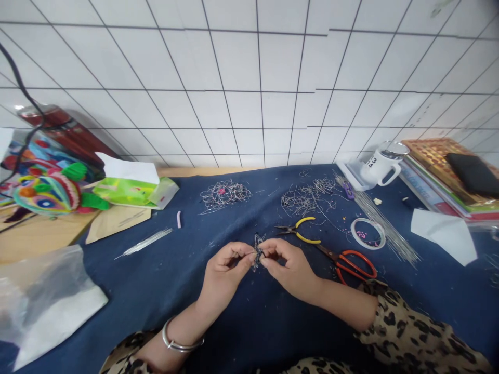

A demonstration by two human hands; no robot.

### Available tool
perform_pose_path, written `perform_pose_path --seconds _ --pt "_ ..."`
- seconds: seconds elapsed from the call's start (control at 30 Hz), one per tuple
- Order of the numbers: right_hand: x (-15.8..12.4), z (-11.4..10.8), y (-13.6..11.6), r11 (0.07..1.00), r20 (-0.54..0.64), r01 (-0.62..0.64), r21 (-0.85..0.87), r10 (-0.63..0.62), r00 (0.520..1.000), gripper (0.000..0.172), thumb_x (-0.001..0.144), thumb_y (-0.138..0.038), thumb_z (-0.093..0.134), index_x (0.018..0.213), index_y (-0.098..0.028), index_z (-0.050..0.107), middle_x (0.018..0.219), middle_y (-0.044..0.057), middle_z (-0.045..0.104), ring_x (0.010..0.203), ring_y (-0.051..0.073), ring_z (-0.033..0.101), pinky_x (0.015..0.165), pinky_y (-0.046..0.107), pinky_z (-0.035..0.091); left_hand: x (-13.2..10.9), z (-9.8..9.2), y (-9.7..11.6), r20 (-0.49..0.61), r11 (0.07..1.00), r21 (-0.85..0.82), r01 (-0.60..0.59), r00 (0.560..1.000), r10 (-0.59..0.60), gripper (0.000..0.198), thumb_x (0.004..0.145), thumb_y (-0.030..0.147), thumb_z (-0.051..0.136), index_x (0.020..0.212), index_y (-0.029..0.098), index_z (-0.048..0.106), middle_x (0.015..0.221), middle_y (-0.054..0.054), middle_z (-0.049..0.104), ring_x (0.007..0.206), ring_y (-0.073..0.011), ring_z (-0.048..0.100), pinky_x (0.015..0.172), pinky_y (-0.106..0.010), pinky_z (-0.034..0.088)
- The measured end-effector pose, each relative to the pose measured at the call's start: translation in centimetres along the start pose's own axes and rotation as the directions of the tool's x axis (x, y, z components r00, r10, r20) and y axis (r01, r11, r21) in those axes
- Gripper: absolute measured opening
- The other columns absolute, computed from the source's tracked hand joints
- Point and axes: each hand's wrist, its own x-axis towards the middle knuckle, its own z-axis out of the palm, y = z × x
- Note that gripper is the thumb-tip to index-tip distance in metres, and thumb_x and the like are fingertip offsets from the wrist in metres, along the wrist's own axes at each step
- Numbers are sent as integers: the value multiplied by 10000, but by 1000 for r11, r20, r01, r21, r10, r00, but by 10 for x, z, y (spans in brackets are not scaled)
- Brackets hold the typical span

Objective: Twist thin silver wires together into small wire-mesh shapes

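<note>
My left hand [226, 267] and my right hand [286, 265] meet over the dark blue cloth [175, 291] and both pinch a small tangle of thin wire pieces [258, 251] between fingertips. The fingers of each hand are curled closed on it. Just beyond my right hand lie yellow-handled pliers [300, 230] and red-handled scissors [353, 264]. A silver bangle [180, 343] circles my left wrist.
Wire piles [225, 195] [307, 196] lie further back, straight wires [384, 223] at right, a tape roll [367, 232], a white mug [380, 165], stacked books [440, 176], white paper [444, 234]. At left: tissue pack [132, 189], colourful toy [49, 189], plastic bag [47, 296].
</note>
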Motion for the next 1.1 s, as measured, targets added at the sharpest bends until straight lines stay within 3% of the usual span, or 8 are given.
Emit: perform_pose_path --seconds 0.13,0.23,0.63,0.87,1.0,1.1 --pt "4 -6 -1 998 -38 35 -56 -38 999 175 779 -116 538 905 -198 627 823 9 632 759 129 585 723 262 479 5 -2 1 -77 996 -90 5 997 -12 116 727 207 677 808 160 608 721 7 596 659 -102 528 627 -206 441" --pt "7 -11 -2 997 -62 39 -67 -43 997 157 788 -119 537 878 -200 637 828 13 633 765 135 583 728 270 478 8 -5 3 -75 985 -172 25 996 -38 122 720 206 682 802 156 606 678 14 578 605 -93 500 586 -204 427" --pt "11 -19 -14 999 21 32 10 -33 999 166 807 -125 537 896 -192 659 832 16 658 755 129 606 703 253 488 8 -7 4 -58 972 -229 54 996 -69 133 726 183 673 846 167 619 791 4 598 746 -102 535 709 -204 435" --pt "23 -16 -18 990 26 81 -116 -78 997 217 748 -63 518 817 -201 671 747 -5 645 688 113 596 655 235 469 10 -6 4 -35 963 -255 92 994 -104 129 724 195 669 839 170 616 776 4 599 723 -106 538 688 -208 436" --pt "29 -13 -12 978 43 47 -205 -39 998 152 752 -126 534 851 -215 607 615 -50 584 535 91 531 538 204 419 10 -6 3 -40 960 -263 97 993 -111 140 715 201 677 837 168 618 770 -1 601 711 -108 540 673 -209 441" --pt "31 -9 -8 939 20 93 -332 -92 996 111 746 -137 542 822 -216 554 576 -61 530 518 93 498 522 203 392 9 -6 3 -24 963 -251 96 994 -105 149 715 200 682 846 164 621 774 -3 599 719 -109 541 677 -211 444"
